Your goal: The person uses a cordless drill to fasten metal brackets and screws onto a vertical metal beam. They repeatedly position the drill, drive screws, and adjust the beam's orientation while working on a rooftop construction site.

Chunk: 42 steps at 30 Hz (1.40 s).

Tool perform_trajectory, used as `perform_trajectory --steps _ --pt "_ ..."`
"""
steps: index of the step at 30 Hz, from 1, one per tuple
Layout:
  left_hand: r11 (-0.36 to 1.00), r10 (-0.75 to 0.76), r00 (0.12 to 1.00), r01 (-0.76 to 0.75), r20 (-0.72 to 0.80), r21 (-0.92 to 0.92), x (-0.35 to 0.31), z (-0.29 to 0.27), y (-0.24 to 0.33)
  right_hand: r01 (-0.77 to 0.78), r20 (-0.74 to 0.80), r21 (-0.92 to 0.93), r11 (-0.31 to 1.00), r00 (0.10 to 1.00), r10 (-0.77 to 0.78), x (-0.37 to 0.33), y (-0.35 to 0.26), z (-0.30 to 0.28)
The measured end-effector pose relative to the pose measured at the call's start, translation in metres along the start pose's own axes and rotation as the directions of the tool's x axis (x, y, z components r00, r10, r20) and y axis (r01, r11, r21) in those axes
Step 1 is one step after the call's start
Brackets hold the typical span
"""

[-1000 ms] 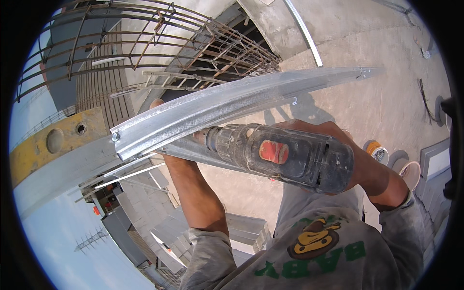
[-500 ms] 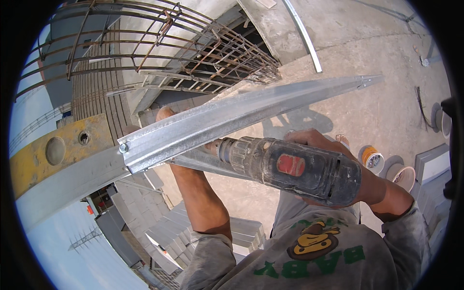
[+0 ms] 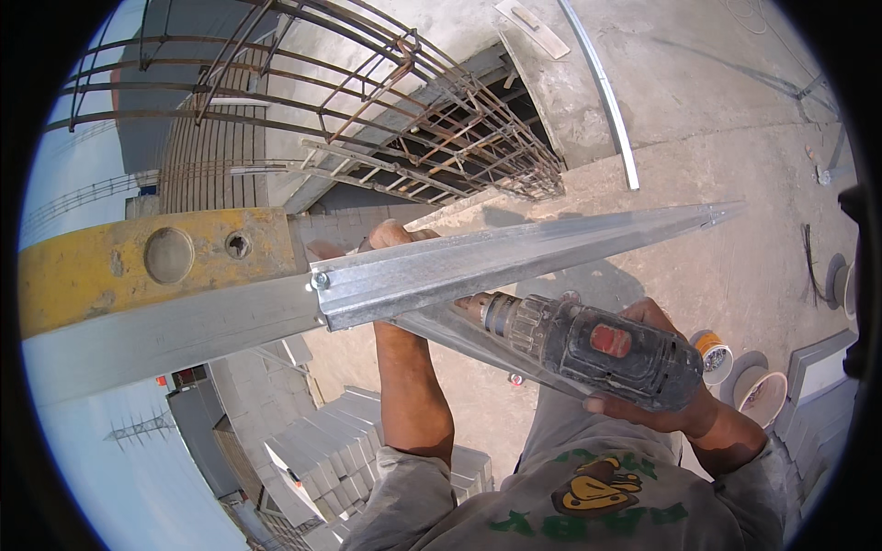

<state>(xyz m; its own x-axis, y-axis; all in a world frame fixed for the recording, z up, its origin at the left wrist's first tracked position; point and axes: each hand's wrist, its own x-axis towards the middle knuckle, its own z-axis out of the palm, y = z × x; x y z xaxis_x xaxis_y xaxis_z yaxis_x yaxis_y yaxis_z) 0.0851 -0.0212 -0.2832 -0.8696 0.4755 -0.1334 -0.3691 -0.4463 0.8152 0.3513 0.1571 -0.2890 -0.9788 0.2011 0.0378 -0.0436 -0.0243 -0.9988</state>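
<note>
A long galvanized metal profile (image 3: pixel 514 250) stretches across the middle, with a screw (image 3: pixel 320 279) at its left end. My left hand (image 3: pixel 393 235) is closed round it from the far side, partly hidden behind the metal. A second metal strip (image 3: pixel 441 332) runs beneath it toward my body. In my right hand (image 3: pixel 684 415) is a black cordless drill (image 3: pixel 625 356) with a red patch, fingers wrapped round the grip, which its body hides. The drill's chuck (image 3: pixel 510 315) points left, its front close to the profile's lower edge; whether it touches cannot be seen.
A worn yellow bar (image 3: pixel 110 266) with round holes meets the profile's left end. Rusty rebar cages (image 3: pixel 441 110) rise beyond. Stacked grey blocks (image 3: pixel 340 441) stand below left. At right are an orange-and-white bucket (image 3: pixel 713 356), a pale bucket (image 3: pixel 761 395) and grey slabs (image 3: pixel 818 386).
In the picture, the profile's left end, my left hand and the drill have shifted right and slightly down. The surroundings have shifted too. Both hands keep their holds.
</note>
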Motion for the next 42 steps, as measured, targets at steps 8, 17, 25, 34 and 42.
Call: perform_trajectory --steps 8,17,25,34,42 --pt "0.991 -0.055 0.853 0.111 0.52 -0.078 0.01 -0.017 0.003 -0.113 -0.081 0.152 0.982 0.989 0.126 -0.008 0.008 0.008" --pt "0.993 0.016 0.891 -0.068 0.453 0.098 0.0 0.006 0.011 0.107 0.138 -0.363 0.926 0.989 -0.06 -0.003 0.014 -0.006" --pt "0.99 0.029 0.88 -0.092 0.475 0.11 -0.002 0.015 0.016 0.35 0.593 -0.563 0.749 0.802 0.072 -0.019 0.074 -0.006" --pt "0.986 0.015 0.899 -0.087 0.437 0.145 -0.003 0.022 0.02 -0.245 0.512 -0.297 0.923 0.775 0.37 -0.006 0.039 -0.017" --pt "0.963 0.014 0.928 -0.113 0.371 0.244 -0.005 0.02 0.021 -0.656 0.597 0.054 0.752 0.625 0.503 0.04 0.012 -0.024"
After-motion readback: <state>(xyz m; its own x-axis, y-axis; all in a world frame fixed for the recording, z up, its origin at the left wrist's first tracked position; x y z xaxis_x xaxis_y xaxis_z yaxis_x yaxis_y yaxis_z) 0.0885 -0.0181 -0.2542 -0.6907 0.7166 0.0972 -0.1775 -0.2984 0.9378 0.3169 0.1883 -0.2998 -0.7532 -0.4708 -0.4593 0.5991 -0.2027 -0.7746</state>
